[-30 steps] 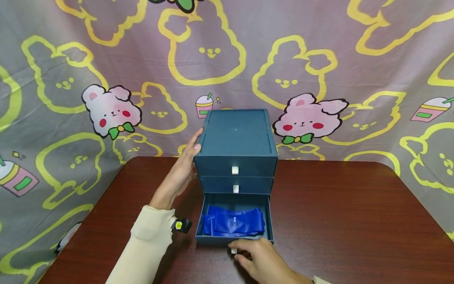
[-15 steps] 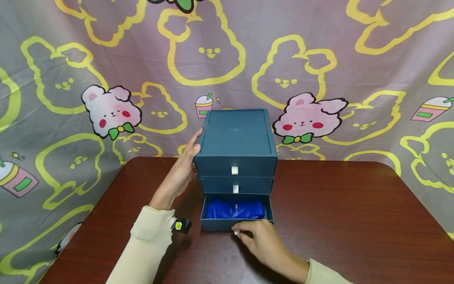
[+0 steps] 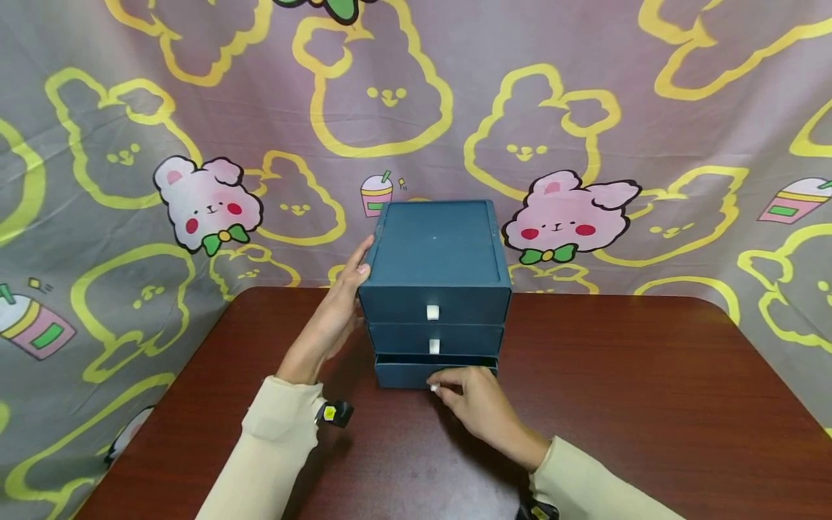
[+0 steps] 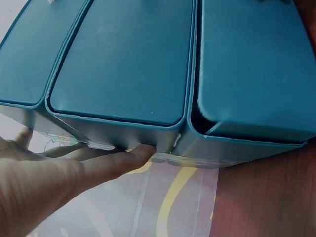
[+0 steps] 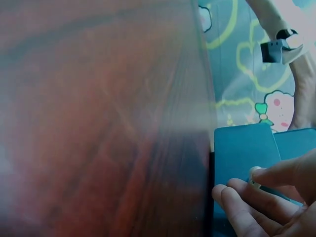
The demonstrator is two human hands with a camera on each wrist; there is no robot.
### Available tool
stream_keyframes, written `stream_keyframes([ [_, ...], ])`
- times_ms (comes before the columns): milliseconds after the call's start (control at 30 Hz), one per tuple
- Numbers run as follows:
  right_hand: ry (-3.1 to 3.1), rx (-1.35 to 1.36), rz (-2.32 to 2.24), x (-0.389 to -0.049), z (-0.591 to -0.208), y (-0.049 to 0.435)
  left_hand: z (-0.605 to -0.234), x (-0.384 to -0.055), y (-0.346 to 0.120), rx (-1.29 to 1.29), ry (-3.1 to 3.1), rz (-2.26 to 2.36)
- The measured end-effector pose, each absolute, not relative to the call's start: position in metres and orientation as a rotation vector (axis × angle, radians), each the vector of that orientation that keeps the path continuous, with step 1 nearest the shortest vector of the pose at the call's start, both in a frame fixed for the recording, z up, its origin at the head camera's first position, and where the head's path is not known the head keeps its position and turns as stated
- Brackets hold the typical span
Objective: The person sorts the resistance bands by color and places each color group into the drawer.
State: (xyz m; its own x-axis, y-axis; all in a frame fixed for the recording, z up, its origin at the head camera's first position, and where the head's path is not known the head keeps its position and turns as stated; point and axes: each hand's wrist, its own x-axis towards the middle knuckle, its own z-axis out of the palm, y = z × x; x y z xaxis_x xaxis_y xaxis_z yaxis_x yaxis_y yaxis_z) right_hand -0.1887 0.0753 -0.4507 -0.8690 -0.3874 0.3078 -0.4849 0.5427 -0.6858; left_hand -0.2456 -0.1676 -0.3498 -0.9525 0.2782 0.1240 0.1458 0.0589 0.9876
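A dark teal three-drawer box [image 3: 437, 245] stands on the table, with its upper two drawers closed flush. The bottom drawer [image 3: 403, 374] sticks out a little, a narrow dark gap showing above its front. My right hand [image 3: 481, 404] pinches the small white pull tab [image 5: 254, 177] of that drawer between thumb and forefinger. Against the box's left side lies my left hand [image 3: 331, 310], its fingers straight along the wall. In the left wrist view the left thumb [image 4: 140, 154] touches the side near the middle drawer. The blue packets inside the drawer are hidden now.
The brown wooden table [image 3: 617, 404] extends to both sides of the box. Behind it hangs a curtain [image 3: 403, 87] with yellow bear outlines and pink rabbits. White pull tabs [image 3: 432, 312] mark the upper drawers. Small black cameras [image 3: 334, 413] sit at both wrists.
The bottom drawer has slid inward, from well out to nearly closed, with my right hand moving along on its tab. The blue packets have gone out of sight. My left hand has stayed put.
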Motion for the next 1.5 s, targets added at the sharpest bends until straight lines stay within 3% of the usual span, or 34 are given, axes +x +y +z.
stream_keyframes([
  [933, -2.679, 0.654, 1.336, -0.2, -0.449, 0.081, -0.352, -0.243, -0.167, 0.449, 2.219, 2.055],
  [1500, -2.599, 0.486, 1.268, -0.176, -0.415, 0.171, -0.393, -0.211, -0.201, 0.28, 2.351, 1.685],
])
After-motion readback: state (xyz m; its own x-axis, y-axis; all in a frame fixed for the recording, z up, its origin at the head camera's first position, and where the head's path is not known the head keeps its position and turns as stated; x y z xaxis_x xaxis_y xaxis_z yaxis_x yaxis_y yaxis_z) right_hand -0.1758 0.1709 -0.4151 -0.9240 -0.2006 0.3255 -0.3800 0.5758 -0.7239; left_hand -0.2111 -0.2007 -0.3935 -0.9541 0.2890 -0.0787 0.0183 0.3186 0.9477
